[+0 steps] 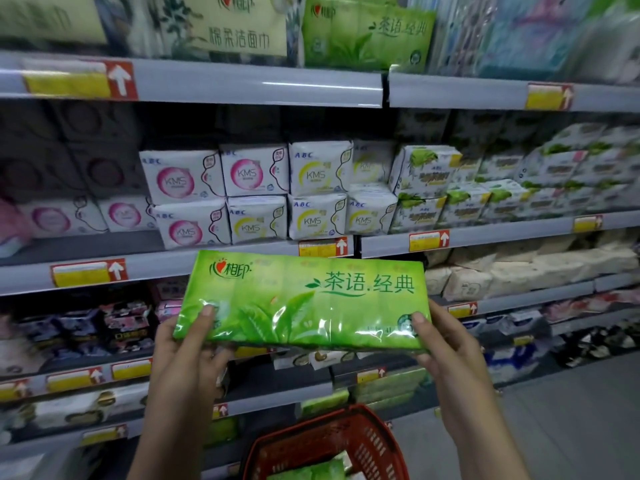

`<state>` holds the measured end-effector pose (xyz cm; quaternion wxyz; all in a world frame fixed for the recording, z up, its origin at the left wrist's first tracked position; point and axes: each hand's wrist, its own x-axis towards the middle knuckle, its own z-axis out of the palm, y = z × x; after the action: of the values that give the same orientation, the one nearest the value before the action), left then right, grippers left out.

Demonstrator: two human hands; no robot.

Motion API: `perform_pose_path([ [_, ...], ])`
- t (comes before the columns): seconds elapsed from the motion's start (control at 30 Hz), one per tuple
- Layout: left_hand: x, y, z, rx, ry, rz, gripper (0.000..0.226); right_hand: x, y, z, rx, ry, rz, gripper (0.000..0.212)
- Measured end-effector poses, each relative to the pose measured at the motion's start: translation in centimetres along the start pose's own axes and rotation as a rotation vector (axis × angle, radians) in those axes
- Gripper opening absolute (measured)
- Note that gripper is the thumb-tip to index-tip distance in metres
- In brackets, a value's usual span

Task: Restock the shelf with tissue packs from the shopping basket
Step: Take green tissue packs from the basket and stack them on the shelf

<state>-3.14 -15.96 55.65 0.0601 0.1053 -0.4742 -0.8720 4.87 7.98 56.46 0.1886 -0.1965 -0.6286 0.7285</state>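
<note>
Two hands hold one green tissue pack (304, 299) flat and face-up at chest height, in front of a supermarket shelving unit. The left hand (183, 351) grips the pack's lower left corner, thumb on top and fingers curled underneath. The right hand (448, 351) grips the lower right corner the same way. The pack is wide, glossy and printed with tea leaves and Chinese lettering.

Grey metal shelves fill the view from edge to edge, running slightly downhill to the right. Each front rail (242, 86) carries yellow and red price labels (88, 273) with white arrows. On the top shelf, above and a little right of the held pack, stands a matching green pack (367, 32) between other soft goods. The shelf just behind the held pack carries white packets (256, 171) stacked two high, with a dark gap (242, 123) above them under the next rail. At that shelf's left front, a strip of bare shelf board (86, 249) shows. Lower shelves hold darker packets and more pale packs, mostly blurred.

A red plastic shopping basket (367, 441) sits low between the forearms, close to the shelf base, with more green packs (322, 471) inside. Grey floor (571, 407) opens to the right of the basket, along the foot of the shelves.
</note>
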Motion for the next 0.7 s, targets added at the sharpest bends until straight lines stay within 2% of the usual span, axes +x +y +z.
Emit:
perform_pose_path([
  [0.07, 0.0, 0.8, 0.1, -0.002, -0.015, 0.005, 0.007, -0.2, -1.0, 0.4, 0.002, -0.002, -0.019, 0.063],
  [0.2, -0.1, 2.5, 0.8, -0.043, -0.084, 0.04, 0.008, -0.6, -3.2, 1.1, 0.009, 0.004, -0.066, 0.041],
  [0.33, -0.4, 3.7, 1.0, -0.047, -0.108, 0.051, 0.005, -1.7, -4.0, 1.1, 0.026, 0.036, -0.076, 0.044],
  [0.5, -0.1, 5.4, 1.2, -0.119, -0.11, 0.063, 0.004, -2.1, -5.6, 1.7, 0.055, 0.025, -0.084, 0.03],
  [0.6, 0.2, 6.7, 1.7, -0.141, -0.118, 0.078, 0.003, -1.8, -6.9, 2.3, 0.072, -0.008, -0.12, 0.036],
  [0.7, 0.8, 8.0, 2.3, -0.145, -0.127, 0.1, 0.013, -1.1, -8.1, 2.8, 0.066, -0.018, -0.173, 0.039],
])
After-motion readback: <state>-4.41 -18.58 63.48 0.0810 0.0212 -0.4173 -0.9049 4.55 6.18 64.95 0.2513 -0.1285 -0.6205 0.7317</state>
